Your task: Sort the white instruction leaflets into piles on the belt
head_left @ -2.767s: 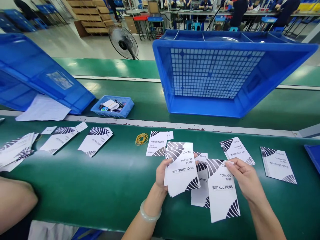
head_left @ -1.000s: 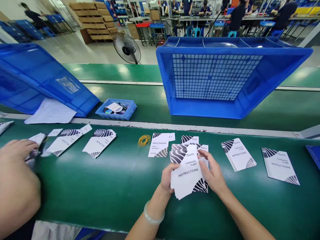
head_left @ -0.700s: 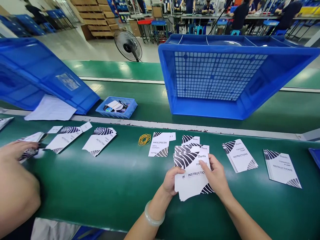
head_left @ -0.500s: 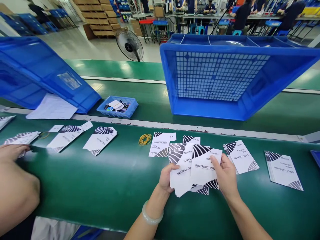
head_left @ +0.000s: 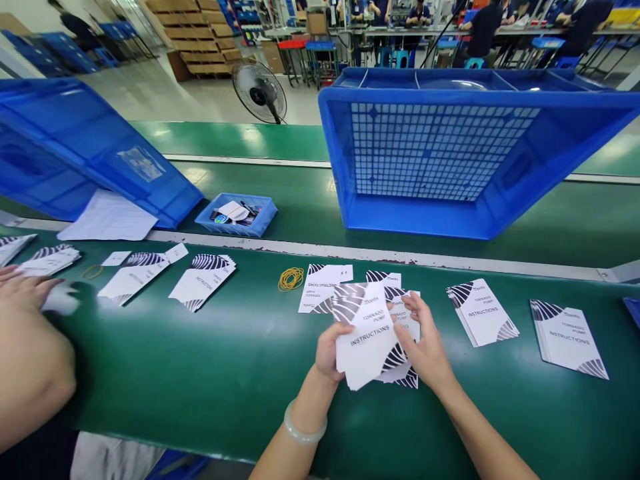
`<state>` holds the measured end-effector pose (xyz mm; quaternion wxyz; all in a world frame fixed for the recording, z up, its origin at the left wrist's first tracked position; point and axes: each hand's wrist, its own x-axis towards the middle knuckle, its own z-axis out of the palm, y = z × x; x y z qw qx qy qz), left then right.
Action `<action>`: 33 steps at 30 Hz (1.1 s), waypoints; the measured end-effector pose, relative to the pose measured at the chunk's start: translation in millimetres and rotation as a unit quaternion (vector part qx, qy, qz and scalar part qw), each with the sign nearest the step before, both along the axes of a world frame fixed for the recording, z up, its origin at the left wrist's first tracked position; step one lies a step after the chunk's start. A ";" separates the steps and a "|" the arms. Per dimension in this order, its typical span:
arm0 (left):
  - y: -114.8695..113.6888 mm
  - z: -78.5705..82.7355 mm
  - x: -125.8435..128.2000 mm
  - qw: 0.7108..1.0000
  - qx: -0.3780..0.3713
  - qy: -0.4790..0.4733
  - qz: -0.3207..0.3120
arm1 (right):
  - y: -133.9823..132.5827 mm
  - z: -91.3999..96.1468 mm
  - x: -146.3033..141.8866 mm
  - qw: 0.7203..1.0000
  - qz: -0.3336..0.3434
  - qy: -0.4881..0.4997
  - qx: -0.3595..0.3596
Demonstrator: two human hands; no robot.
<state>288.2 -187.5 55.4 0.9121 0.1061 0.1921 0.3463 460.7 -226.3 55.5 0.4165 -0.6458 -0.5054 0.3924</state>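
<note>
My left hand [head_left: 330, 350] grips a fanned stack of white instruction booklets [head_left: 367, 340], printed with black stripes and "Tornado Pump Instructions". At the right edge of that stack is my right hand [head_left: 425, 340], its fingers apart and its thumb close to the paper. Whether it touches a booklet is hard to make out. Beneath both hands, more booklets [head_left: 407, 313] lie on the green work surface [head_left: 225, 373], partly hidden. To the right rest two small piles, a nearer booklet pile [head_left: 483, 312] and a farther booklet pile [head_left: 570, 339].
Yellow rubber bands [head_left: 291, 279] lie left of the booklets. Behind stand a large blue crate [head_left: 415, 217] tipped on its side, a small blue tray [head_left: 237, 223] and another blue crate [head_left: 115, 153]. At left, a co-worker's hand [head_left: 25, 290] is near other booklet piles [head_left: 203, 280].
My right hand has moved left and its fingers have opened; the separate booklet it held at the right no longer shows there. The co-worker's hand has shifted slightly left.
</note>
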 end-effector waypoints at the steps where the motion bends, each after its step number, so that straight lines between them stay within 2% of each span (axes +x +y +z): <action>1: -3.7 -3.6 4.9 1.000 -0.011 0.012 -0.016 | 0.3 2.0 -2.8 1.000 0.017 0.006 -0.001; 3: -9.4 -9.8 11.5 0.998 -0.026 0.050 -0.024 | 0.8 3.2 -5.8 0.999 0.021 0.030 -0.008; 5: -11.9 -12.9 14.0 0.995 -0.032 0.097 -0.007 | 0.5 2.4 -5.5 0.997 -0.003 0.071 -0.017; 8: -10.8 -10.0 12.4 0.989 -0.042 0.142 0.012 | -1.6 3.0 -0.9 0.991 -0.038 0.129 -0.014; 11: -8.4 -3.2 9.3 0.988 -0.040 0.148 -0.002 | -3.3 7.1 4.2 0.985 -0.054 0.161 -0.012; 18: -5.3 0.0 6.7 0.988 -0.016 0.153 -0.003 | -1.7 8.2 7.9 0.988 -0.080 0.129 0.005; 24: -0.1 -1.6 5.9 0.978 0.009 0.203 0.055 | -0.7 11.9 16.9 0.988 -0.091 0.127 0.013; 28: 10.3 -2.5 -6.0 0.965 -0.021 0.227 0.125 | 1.4 17.2 31.0 0.964 -0.180 0.194 0.019; 31: 21.2 -3.3 -24.0 0.958 -0.051 0.223 0.176 | 4.0 10.5 39.5 0.947 -0.214 0.240 0.017; 33: 27.0 -2.4 -35.7 0.957 -0.060 0.196 0.206 | 5.5 -0.3 41.0 0.952 -0.192 0.237 0.001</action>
